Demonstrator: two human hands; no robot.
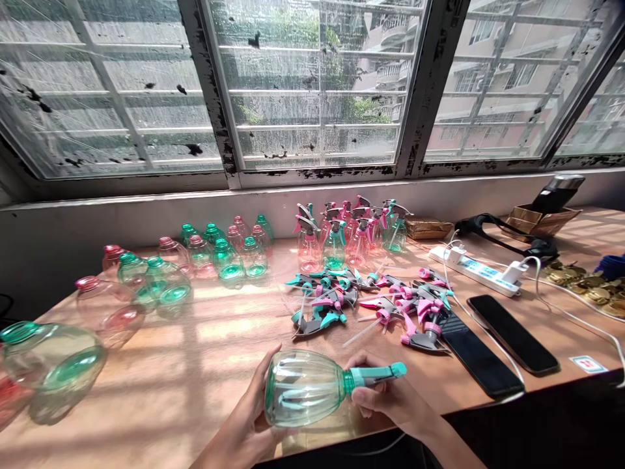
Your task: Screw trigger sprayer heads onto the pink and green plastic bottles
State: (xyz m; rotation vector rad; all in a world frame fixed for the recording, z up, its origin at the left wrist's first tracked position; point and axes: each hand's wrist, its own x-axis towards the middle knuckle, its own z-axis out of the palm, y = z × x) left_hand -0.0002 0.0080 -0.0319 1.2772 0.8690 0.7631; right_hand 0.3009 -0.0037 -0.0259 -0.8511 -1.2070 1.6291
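A clear green spray bottle lies sideways in the air above the table's front edge, its base to the left. My left hand is wrapped round the base end. At the neck, the fingers and thumb of my right hand close on the teal trigger sprayer head, which sits on the bottle's mouth. A thin tube shows faintly inside the bottle. Just beyond my hands lies a pile of loose pink, teal and grey sprayer heads with white tubes.
Open pink and green bottles stand at the left and back left. Assembled spray bottles stand by the wall. Two phones, a power strip with white cables, and gold-coloured pieces lie at right. Windows rise behind the table.
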